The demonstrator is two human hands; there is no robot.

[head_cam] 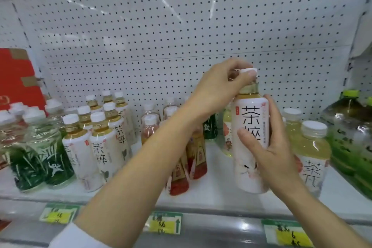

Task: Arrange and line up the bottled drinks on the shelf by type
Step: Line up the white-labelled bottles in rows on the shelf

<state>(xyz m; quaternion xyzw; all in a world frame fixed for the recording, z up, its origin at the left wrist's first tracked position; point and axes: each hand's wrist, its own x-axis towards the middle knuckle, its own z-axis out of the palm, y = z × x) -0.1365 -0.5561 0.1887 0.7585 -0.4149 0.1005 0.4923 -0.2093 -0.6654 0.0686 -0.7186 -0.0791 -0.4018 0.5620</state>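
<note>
Held upright in both hands: a white-labelled tea bottle (250, 137), long axis vertical, right of centre at the near edge of the shelf (211, 193); whether its base touched the shelf or hung just above could not be told. Right hand (267, 147) wrapped round the lower body from the right, thumb across the label, fingers hidden behind. Left hand (219, 86) reaching in from the left, fingertips pinching the white cap (248, 70). Both hands closed on the same bottle, then; neither free.

Matching bottles (100, 147), same white label and black characters, grouped well to the left, past a red-tea cluster (181, 167) at centre. So, judged from the labels, a home for the held bottle lying to the left, across the reaching left forearm. Left hand nearer that group, and likely the better one to carry it over by the cap or neck; right hand would be crossing the body. Open shelf between the white group and the red cluster, enough by eye for a lane, though depth there hard to judge.

Immediately right of the held bottle: pale yellow-green bottles (310, 157), close beside the right hand. Farther right, large green bottles (352, 137). Far left, green-patterned bottles (40, 163) in shrink wrap, a red carton (18, 78) behind. Pegboard (181, 26) at the back, price tags (165, 222) along the near rail.

Risk, as judged: clipping the red-tea tops on a low sweep leftward.
</note>
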